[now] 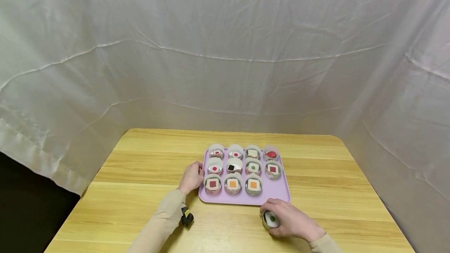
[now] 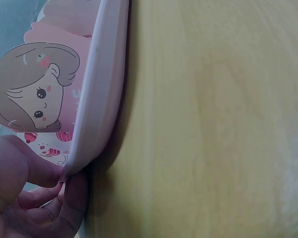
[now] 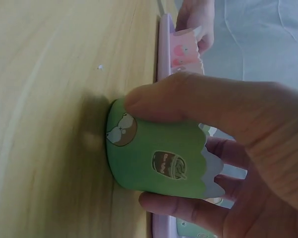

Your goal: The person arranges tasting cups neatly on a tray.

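Observation:
My right hand [image 1: 286, 220] grips a green paper baking cup [image 3: 154, 153] with thumb and fingers around its side, in front of the tray's right corner. Inside that cup lies a white square with a green dot [image 1: 272, 218]. At the tray's left edge, my left hand [image 1: 192, 177] pinches the rim between thumb and fingers. The lilac tray [image 1: 275, 190] carries several paper cups in rows, each with a small piece inside; the nearest row includes a cup with an orange-centred square [image 1: 253, 184]. A pink cup with a cartoon girl [image 2: 35, 89] stands just inside the pinched rim.
The wooden table [image 1: 147, 159] spreads around the tray on all sides. Grey-white curtains [image 1: 228, 81] hang behind it and at both sides. A small black and yellow device [image 1: 187, 217] sits at the left wrist.

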{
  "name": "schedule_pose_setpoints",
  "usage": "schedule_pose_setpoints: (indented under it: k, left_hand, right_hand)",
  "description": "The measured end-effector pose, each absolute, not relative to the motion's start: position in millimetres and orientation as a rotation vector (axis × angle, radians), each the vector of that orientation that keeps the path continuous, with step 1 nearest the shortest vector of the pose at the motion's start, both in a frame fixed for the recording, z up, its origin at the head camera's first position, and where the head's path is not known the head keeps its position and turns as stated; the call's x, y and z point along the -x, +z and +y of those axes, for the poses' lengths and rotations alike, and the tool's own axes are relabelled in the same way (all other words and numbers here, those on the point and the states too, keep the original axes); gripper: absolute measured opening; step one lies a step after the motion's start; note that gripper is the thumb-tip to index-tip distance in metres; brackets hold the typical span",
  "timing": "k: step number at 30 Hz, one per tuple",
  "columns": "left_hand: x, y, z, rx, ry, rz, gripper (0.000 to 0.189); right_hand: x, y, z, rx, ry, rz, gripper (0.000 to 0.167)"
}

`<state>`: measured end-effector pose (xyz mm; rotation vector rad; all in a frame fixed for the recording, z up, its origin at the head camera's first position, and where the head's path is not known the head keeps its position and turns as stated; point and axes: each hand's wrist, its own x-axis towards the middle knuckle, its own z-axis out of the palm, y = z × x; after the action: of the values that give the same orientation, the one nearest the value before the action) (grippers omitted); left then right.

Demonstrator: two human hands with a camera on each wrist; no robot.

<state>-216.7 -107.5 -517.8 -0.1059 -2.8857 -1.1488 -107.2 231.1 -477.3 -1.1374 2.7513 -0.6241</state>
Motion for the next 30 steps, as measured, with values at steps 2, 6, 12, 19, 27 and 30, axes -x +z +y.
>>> schedule_pose_setpoints:
  k: [2, 6, 12, 19, 27, 30]
  left_hand:
    - [216.8, -518.3, -107.4, 0.106, -1.146, -2.887, 0.016]
    - [216.8, -518.1, -107.5, 0.103, -1.142, -2.888, 0.015]
    - [216.8, -517.7, -107.5, 0.099, -1.15, -2.889, 0.016]
    - [217.3, -517.9, -107.3, 0.101, -1.143, -2.889, 0.017]
    - [216.6, -516.5, -107.2, 0.099, -1.157, -2.891, 0.017]
    - [216.4, -517.0, -107.1, 0.101, -1.157, -2.888, 0.017]
  right_hand:
    - [106.6, -477.9, 231.5, 1.153, -0.643, 2.753, 0.045]
    - [105.8, -478.3, 232.3, 1.152, -0.672, 2.765, 0.045]
    - [107.3, -476.5, 233.9, 1.173, -0.695, 2.809, 0.046]
    - [112.7, -468.6, 238.1, 1.14, -0.708, 2.834, 0.046]
    - [122.4, -461.6, 243.9, 1.047, -0.67, 2.865, 0.046]
    - [127.3, -459.5, 245.7, 1.025, -0.665, 2.875, 0.045]
